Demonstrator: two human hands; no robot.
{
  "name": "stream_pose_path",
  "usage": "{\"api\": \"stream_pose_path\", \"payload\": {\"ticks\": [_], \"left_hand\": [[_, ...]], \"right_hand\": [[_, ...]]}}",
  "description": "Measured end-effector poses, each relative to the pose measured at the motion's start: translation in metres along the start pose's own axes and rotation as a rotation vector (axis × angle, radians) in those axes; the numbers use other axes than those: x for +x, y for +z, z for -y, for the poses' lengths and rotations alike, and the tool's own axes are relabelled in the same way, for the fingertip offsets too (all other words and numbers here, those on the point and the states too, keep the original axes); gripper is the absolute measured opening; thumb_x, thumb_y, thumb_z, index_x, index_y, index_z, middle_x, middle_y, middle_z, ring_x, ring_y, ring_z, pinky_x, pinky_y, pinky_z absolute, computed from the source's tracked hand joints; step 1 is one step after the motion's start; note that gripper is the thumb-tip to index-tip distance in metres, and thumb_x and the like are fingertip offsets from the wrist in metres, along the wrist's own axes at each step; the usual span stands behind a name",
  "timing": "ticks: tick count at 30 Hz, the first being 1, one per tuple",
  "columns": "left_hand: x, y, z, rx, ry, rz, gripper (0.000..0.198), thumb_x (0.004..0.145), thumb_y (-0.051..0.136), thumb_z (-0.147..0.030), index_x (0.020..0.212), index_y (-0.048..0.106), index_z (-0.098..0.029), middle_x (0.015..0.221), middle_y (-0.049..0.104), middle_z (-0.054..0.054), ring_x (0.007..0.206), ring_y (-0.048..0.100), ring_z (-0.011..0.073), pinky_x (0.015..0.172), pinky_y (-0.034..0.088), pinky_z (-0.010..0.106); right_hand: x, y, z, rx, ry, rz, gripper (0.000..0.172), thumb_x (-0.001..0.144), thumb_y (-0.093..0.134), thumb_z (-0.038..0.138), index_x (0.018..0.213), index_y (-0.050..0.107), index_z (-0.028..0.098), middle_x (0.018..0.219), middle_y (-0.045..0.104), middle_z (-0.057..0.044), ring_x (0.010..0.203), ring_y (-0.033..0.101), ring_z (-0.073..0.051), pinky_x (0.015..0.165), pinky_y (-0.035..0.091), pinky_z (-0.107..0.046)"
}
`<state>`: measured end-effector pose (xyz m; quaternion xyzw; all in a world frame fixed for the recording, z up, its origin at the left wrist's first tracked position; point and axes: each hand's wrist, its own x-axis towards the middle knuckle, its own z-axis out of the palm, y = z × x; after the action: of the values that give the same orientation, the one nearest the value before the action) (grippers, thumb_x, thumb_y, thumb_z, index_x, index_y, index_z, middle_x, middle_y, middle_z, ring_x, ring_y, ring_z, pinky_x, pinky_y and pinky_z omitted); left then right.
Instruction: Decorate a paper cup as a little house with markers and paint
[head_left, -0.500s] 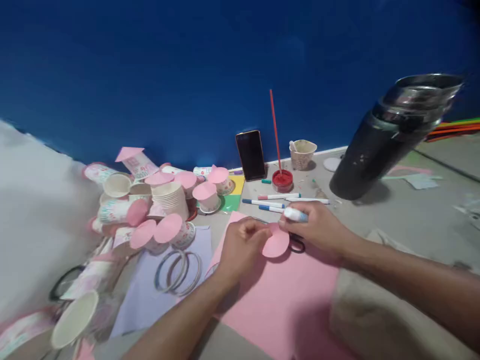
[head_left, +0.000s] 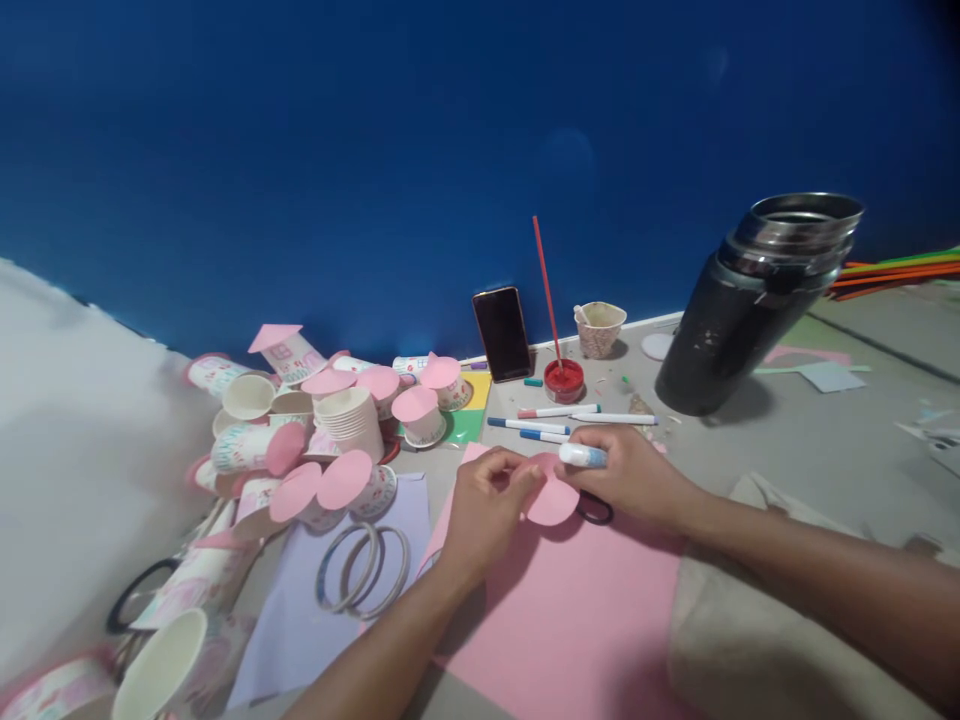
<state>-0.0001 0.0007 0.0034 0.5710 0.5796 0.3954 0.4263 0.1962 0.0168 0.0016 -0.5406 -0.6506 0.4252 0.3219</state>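
Between thumb and fingers, my left hand (head_left: 491, 500) pinches the left edge of a pink paper circle (head_left: 553, 498). Closed round a small white-and-blue tube (head_left: 583, 456), perhaps glue, is my right hand (head_left: 630, 470); its fingertips also reach the circle's right edge. Which end of the tube works on the paper, I cannot make out. Beneath both hands lies a large pink paper sheet (head_left: 577, 600). The black handle of a pair of scissors (head_left: 598, 510) shows under the right hand, its blades mostly hidden.
Paper cups with pink discs (head_left: 416, 415) crowd the left, around a cup stack (head_left: 349, 420). Bangles (head_left: 364, 568) lie on lilac paper (head_left: 285, 620). Behind are markers (head_left: 529, 427), a phone (head_left: 502, 335), a red pot (head_left: 564, 382) and a crumpled cup (head_left: 600, 330). A black flask (head_left: 742, 310) stands right.
The whole scene sits slightly lower in view as the head has shifted. Both hands keep their hold on the pink circle and the tube, with little movement.
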Motion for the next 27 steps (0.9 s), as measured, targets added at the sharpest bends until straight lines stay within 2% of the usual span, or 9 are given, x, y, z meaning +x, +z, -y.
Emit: {"api": "stream_pose_path", "payload": {"ticks": [7, 10, 11, 13, 15, 19, 21, 24, 27], "left_hand": [[0.001, -0.003, 0.005, 0.116, 0.087, 0.048, 0.031, 0.086, 0.069, -0.03, 0.058, 0.069, -0.019, 0.065, 0.064, 0.003, 0.068, 0.058, 0.0184, 0.068, 0.042, 0.031], [0.002, -0.002, 0.007, 0.047, 0.073, 0.024, 0.011, 0.083, 0.076, -0.028, 0.078, 0.08, -0.019, 0.086, 0.076, 0.007, 0.085, 0.067, 0.0222, 0.081, 0.05, 0.033], [0.003, -0.001, 0.007, -0.005, 0.041, 0.014, 0.014, 0.08, 0.081, -0.028, 0.091, 0.082, -0.019, 0.099, 0.079, 0.009, 0.094, 0.07, 0.0239, 0.087, 0.052, 0.034], [0.002, 0.002, 0.007, -0.159, -0.05, 0.023, 0.048, 0.073, 0.09, -0.027, 0.119, 0.078, -0.022, 0.119, 0.079, 0.01, 0.108, 0.072, 0.0262, 0.094, 0.055, 0.036], [0.0, 0.003, 0.008, -0.345, -0.149, 0.086, 0.066, 0.07, 0.094, -0.027, 0.131, 0.07, -0.023, 0.116, 0.079, 0.01, 0.103, 0.075, 0.0253, 0.086, 0.058, 0.035], [-0.001, 0.005, 0.009, -0.618, -0.401, 0.278, 0.029, 0.083, 0.083, -0.034, 0.099, 0.07, -0.013, 0.081, 0.077, 0.009, 0.071, 0.076, 0.0247, 0.061, 0.059, 0.032], [-0.001, 0.007, 0.006, -0.756, -0.596, 0.343, 0.035, 0.098, 0.065, -0.042, 0.085, 0.07, -0.01, 0.075, 0.075, 0.013, 0.066, 0.076, 0.0271, 0.056, 0.059, 0.035], [0.0, 0.011, 0.0, -0.994, -0.748, 0.283, 0.055, 0.111, 0.038, -0.045, 0.092, 0.073, -0.007, 0.083, 0.077, 0.016, 0.068, 0.077, 0.0252, 0.059, 0.062, 0.037], [0.0, 0.014, -0.002, -1.054, -0.656, 0.174, 0.036, 0.109, 0.051, -0.034, 0.097, 0.074, -0.009, 0.085, 0.078, 0.012, 0.064, 0.073, 0.0206, 0.059, 0.06, 0.032]], "right_hand": [[0.001, 0.004, -0.003, -0.049, -0.012, 0.054, 0.031, 0.081, 0.069, 0.041, 0.061, 0.054, 0.024, 0.053, 0.06, 0.002, 0.056, 0.054, -0.017, 0.055, 0.039, -0.029], [0.001, 0.003, -0.01, -0.078, -0.028, 0.039, 0.027, 0.084, 0.066, 0.036, 0.062, 0.055, 0.024, 0.054, 0.062, 0.003, 0.054, 0.057, -0.016, 0.055, 0.04, -0.028], [0.001, 0.002, -0.013, -0.096, -0.082, -0.007, 0.023, 0.084, 0.064, 0.032, 0.064, 0.058, 0.024, 0.057, 0.065, 0.002, 0.056, 0.059, -0.017, 0.056, 0.04, -0.029], [0.003, -0.001, -0.02, -0.154, -0.292, -0.166, 0.014, 0.086, 0.064, 0.027, 0.072, 0.067, 0.023, 0.067, 0.074, 0.0, 0.062, 0.065, -0.018, 0.061, 0.043, -0.029], [0.004, -0.005, -0.027, -0.253, -0.557, -0.334, 0.011, 0.09, 0.065, 0.024, 0.083, 0.073, 0.023, 0.075, 0.079, -0.001, 0.066, 0.069, -0.018, 0.066, 0.045, -0.031], [0.005, -0.011, -0.03, -0.527, -0.841, -0.487, 0.015, 0.097, 0.067, 0.021, 0.084, 0.075, 0.021, 0.07, 0.075, -0.002, 0.064, 0.065, -0.018, 0.067, 0.04, -0.033], [0.005, -0.014, -0.027, -0.641, -0.918, -0.545, 0.019, 0.099, 0.066, 0.02, 0.082, 0.074, 0.02, 0.065, 0.07, -0.003, 0.062, 0.06, -0.019, 0.067, 0.037, -0.035], [0.003, -0.014, -0.024, -0.713, -1.011, -0.552, 0.021, 0.1, 0.064, 0.018, 0.082, 0.074, 0.019, 0.061, 0.065, -0.002, 0.06, 0.055, -0.018, 0.067, 0.034, -0.036], [0.002, -0.013, -0.026, -0.714, -1.069, -0.433, 0.018, 0.1, 0.061, 0.019, 0.09, 0.076, 0.019, 0.064, 0.066, -0.003, 0.062, 0.054, -0.019, 0.066, 0.032, -0.036]]}}
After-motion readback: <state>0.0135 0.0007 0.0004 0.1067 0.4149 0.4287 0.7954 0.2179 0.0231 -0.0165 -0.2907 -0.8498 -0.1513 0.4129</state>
